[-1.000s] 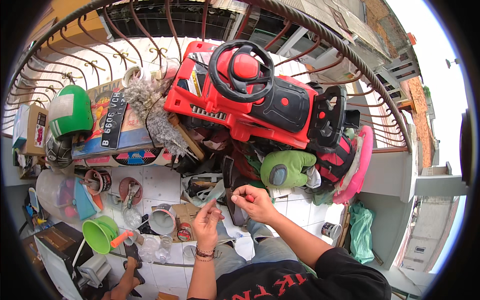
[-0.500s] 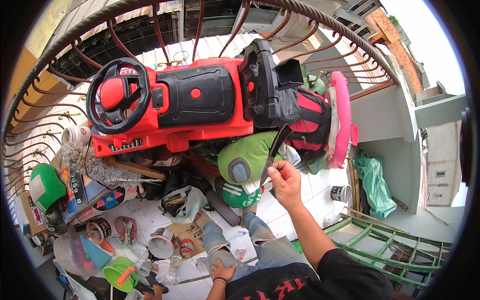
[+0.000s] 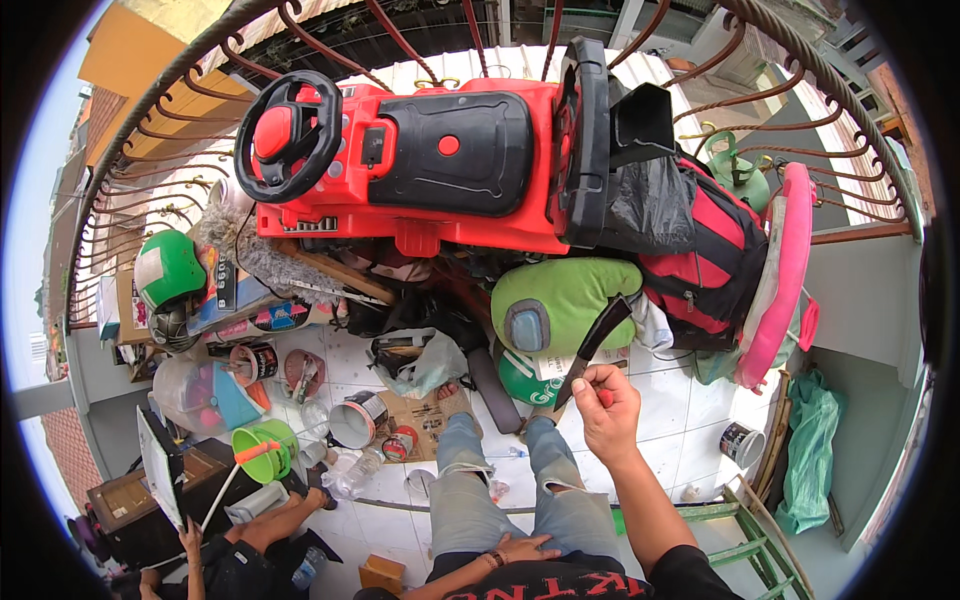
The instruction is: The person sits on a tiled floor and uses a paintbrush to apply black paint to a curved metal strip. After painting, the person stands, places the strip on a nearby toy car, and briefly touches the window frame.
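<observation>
My right hand [image 3: 610, 415] is closed around a knife with a long, dark, slightly curved blade [image 3: 605, 333]. The blade points up and to the right; a bit of red shows in my fist. Behind the blade lies a green plush [image 3: 565, 300] with a grey-blue patch, and under it a green helmet [image 3: 530, 378]. My left hand [image 3: 522, 549] rests flat on my lap with its fingers stretched out, holding nothing. A red and black ride-on toy car [image 3: 450, 160] lies across the pile beyond my hands.
Curved metal railing [image 3: 480, 40] bounds the far side. A backpack [image 3: 700, 250] and a pink plastic rim [image 3: 790, 270] stand right. Paint cans [image 3: 357, 420], a lime-green bucket [image 3: 265, 450] and a plastic bag [image 3: 420, 365] lie left. Another person's arm [image 3: 192, 545] holds a stick at lower left.
The view has swung left, bringing another person into sight. My left hand has moved from my left thigh to my lap. The knife leans further right and sits lower.
</observation>
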Action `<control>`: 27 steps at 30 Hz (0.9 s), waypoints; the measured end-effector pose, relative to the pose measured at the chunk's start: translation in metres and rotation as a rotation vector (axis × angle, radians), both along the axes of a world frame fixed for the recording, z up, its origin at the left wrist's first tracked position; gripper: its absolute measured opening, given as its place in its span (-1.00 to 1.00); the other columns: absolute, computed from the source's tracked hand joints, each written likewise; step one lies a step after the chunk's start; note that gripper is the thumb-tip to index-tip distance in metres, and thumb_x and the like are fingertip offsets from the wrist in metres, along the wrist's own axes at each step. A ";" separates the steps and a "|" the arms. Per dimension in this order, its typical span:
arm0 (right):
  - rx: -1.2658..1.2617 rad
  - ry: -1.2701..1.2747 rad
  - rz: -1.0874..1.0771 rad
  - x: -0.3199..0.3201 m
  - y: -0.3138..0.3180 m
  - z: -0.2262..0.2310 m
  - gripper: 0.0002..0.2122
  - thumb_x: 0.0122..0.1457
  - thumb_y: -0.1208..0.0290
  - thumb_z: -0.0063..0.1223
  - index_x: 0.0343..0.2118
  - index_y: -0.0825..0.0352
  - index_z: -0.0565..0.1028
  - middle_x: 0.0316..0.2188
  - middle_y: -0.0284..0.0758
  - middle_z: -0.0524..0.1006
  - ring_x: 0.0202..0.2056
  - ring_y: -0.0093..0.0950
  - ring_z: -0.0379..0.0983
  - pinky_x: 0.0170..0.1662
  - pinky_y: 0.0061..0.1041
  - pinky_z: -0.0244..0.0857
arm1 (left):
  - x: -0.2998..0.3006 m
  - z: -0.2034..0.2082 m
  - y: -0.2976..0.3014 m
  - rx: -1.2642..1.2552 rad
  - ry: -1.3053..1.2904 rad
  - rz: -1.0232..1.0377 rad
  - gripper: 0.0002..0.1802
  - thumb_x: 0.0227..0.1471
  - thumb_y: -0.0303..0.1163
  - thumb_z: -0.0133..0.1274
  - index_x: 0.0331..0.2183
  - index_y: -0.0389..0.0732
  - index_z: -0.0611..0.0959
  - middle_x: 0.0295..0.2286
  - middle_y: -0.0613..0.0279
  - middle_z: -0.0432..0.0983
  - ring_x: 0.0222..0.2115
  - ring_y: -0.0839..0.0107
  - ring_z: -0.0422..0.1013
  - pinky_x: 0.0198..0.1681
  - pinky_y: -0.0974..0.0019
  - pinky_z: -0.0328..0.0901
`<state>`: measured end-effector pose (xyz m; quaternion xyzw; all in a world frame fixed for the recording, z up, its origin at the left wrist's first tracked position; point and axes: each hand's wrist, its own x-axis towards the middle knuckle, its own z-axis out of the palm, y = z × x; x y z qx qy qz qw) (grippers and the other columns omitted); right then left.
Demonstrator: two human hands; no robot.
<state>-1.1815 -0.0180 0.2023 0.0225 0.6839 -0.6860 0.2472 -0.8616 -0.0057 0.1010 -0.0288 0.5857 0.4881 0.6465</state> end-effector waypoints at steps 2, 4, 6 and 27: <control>-0.020 0.064 0.074 -0.002 -0.027 -0.002 -0.91 0.12 0.52 0.09 -0.40 0.39 0.41 -0.58 -0.53 0.37 -0.58 -0.80 0.16 -0.54 -0.77 0.06 | -0.012 0.011 0.010 -0.117 0.044 -0.058 -0.14 -0.02 0.40 -0.38 0.14 0.02 0.29 0.14 0.14 0.17 0.17 0.18 0.08 0.17 -0.20 -0.19; -0.072 0.067 0.110 -0.007 -0.053 -0.002 -0.88 0.11 0.49 0.11 -0.40 0.41 0.42 -0.58 -0.49 0.42 -0.55 -0.79 0.24 -0.51 -0.76 0.16 | -0.009 0.015 0.009 -0.140 0.090 -0.024 -0.33 0.10 0.21 -0.28 0.10 0.00 0.35 0.10 0.14 0.23 0.13 0.18 0.15 0.14 -0.14 -0.05; -0.111 0.073 0.138 -0.022 -0.089 -0.002 -0.88 0.11 0.49 0.11 -0.40 0.42 0.42 -0.58 -0.50 0.42 -0.54 -0.79 0.23 -0.50 -0.75 0.17 | 0.007 0.020 0.002 -0.070 0.399 0.214 -0.43 0.11 0.11 -0.17 0.03 -0.02 0.42 0.04 0.16 0.30 0.08 0.18 0.21 0.10 -0.03 0.05; 0.169 0.529 -0.264 -0.132 -0.361 -0.048 -0.80 0.09 0.37 0.12 -0.34 0.44 0.50 -0.58 -0.44 0.47 -0.52 -0.67 0.30 -0.39 -0.60 0.25 | 0.083 0.012 -0.119 -0.223 0.351 0.473 -0.62 0.03 -0.26 0.06 -0.13 -0.23 0.49 -0.12 0.03 0.39 -0.08 0.14 0.33 -0.04 0.16 0.23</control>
